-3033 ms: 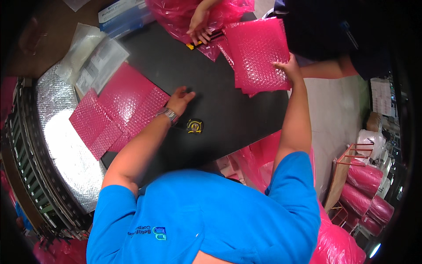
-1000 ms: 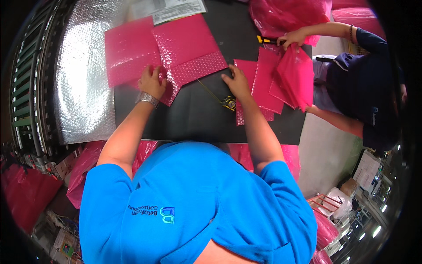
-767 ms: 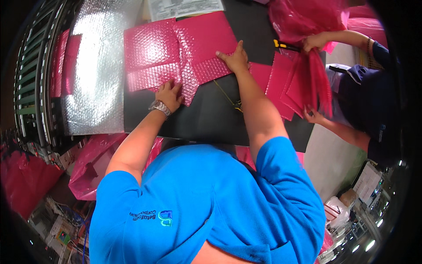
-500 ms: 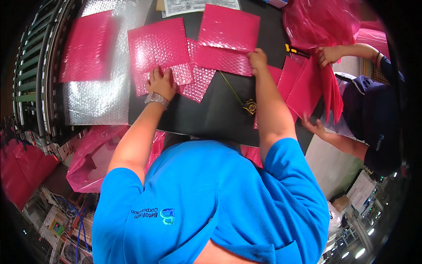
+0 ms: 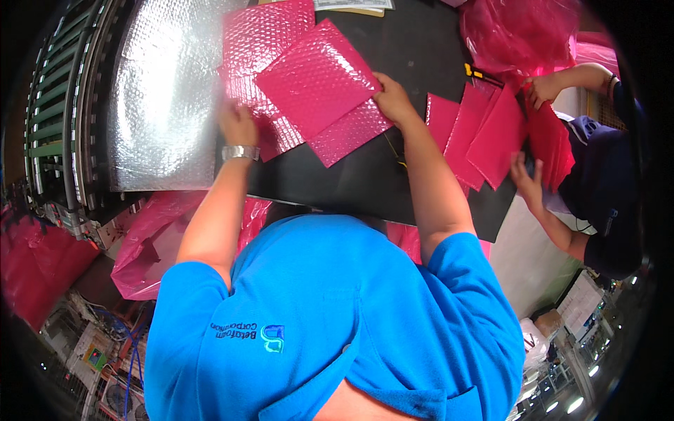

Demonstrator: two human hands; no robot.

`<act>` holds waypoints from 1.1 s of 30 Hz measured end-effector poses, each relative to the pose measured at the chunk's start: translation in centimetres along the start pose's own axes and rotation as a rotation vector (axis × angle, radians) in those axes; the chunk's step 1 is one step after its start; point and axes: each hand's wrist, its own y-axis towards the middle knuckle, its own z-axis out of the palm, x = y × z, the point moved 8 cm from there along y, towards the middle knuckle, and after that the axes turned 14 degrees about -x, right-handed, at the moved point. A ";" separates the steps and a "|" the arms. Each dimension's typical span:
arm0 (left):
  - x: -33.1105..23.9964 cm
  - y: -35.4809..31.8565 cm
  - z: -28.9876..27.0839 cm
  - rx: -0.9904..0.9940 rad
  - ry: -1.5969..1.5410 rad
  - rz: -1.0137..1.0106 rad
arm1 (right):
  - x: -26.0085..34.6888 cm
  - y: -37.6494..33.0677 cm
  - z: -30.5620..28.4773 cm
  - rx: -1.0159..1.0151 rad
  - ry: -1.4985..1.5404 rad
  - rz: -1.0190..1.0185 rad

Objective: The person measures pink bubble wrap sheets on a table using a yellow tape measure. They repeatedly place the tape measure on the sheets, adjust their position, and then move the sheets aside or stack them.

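A pink bubble-wrap pouch [image 5: 319, 81] lies tilted across other pink pouches, and my right hand [image 5: 395, 100] pinches its right corner. Beneath it, one pouch [image 5: 351, 133] pokes out toward me. Two or more overlapping pink pouches [image 5: 263, 42] extend to the far left of it. My left hand [image 5: 239, 126] is beside their left edge, near the silver bubble sheet [image 5: 165, 98]; motion smears its fingers, so I cannot tell whether it grips anything.
On the right, pink pouches [image 5: 484, 137] lie fanned out beside a co-worker's hands [image 5: 530, 182], which handle more of them. A yellow-and-black cutter [image 5: 483, 74] lies near a pink plastic bag [image 5: 519, 31]. A roller conveyor [image 5: 53, 119] borders the left side. Papers [image 5: 354, 4] lie at the far edge.
The pouch in my right hand has moved left and turned over the others. The pink pouch on the silver sheet is no longer there. My left hand has shifted slightly left.
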 end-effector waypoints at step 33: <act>0.6 -2.3 5.4 0.582 -0.811 -0.858 | 1.6 2.1 6.8 -0.008 0.198 0.256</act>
